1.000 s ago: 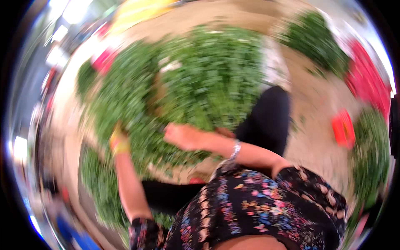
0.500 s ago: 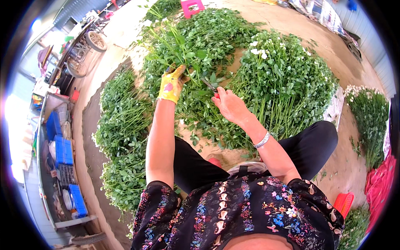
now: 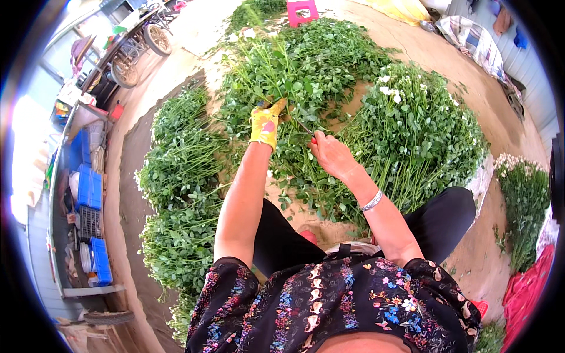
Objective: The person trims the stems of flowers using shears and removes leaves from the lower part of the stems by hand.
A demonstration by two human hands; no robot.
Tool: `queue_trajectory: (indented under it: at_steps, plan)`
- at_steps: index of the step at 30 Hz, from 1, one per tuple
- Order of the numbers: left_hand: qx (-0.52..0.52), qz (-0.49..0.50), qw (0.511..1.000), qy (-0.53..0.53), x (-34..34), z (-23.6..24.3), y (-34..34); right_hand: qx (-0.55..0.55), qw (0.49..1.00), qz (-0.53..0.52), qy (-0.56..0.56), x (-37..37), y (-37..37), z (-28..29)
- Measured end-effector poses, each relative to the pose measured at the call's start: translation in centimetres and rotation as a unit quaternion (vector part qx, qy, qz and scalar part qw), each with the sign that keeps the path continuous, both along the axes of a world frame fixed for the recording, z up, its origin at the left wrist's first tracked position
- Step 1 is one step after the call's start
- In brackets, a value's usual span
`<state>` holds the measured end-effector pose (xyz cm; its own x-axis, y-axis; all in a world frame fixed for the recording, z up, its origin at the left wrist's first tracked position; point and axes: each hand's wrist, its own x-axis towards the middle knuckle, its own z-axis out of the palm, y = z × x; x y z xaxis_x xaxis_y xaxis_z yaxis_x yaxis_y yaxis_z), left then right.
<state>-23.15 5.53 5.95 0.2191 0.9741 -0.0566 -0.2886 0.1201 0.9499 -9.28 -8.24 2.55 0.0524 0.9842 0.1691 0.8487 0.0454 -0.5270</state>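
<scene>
My left hand (image 3: 266,126), in a yellow glove with a pink patch, is closed around leafy green flower stems (image 3: 268,67) with white blooms at their far end. Bare, with a silver bangle at the wrist, my right hand (image 3: 333,156) grips red-handled pruning shears (image 3: 306,129). The dark blades point toward the stems just right of the glove; whether they touch a stem is too small to tell. Under both hands spreads a heap of cut greenery (image 3: 329,50). A bundle of white-flowered stems (image 3: 412,126) lies to the right.
More cut stems (image 3: 182,153) lie on a dark sheet at the left. A pink stool (image 3: 302,20) stands at the far side. Blue crates (image 3: 89,187) and a wheeled cart (image 3: 126,67) line the left. Another flower bundle (image 3: 524,194) lies at far right, near red cloth (image 3: 529,294).
The view has shifted slightly. My left hand and the stems have tipped farther away and lower over the heap. My right hand with the shears stays close beside them.
</scene>
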Motion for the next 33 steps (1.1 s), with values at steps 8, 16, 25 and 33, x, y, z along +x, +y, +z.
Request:
queue_trajectory:
  at_steps: [8,16,25,33]
  plan:
    - [-0.003,0.008,1.0,-0.012,-0.2,-0.5,0.3,0.053,0.99,-0.051,0.123,2.0,1.7,0.3]
    - [-0.059,-0.133,0.985,-0.094,-1.2,1.1,-0.4,0.145,0.969,-0.057,0.191,3.5,2.3,5.4]
    - [-0.062,-0.206,0.974,-0.077,-2.5,0.2,-0.1,-0.008,0.89,-0.035,0.454,3.8,5.0,6.9]
    - [-0.075,-0.244,0.967,-0.01,-2.8,1.8,-1.5,-0.017,0.712,0.008,0.702,3.3,8.0,7.2]
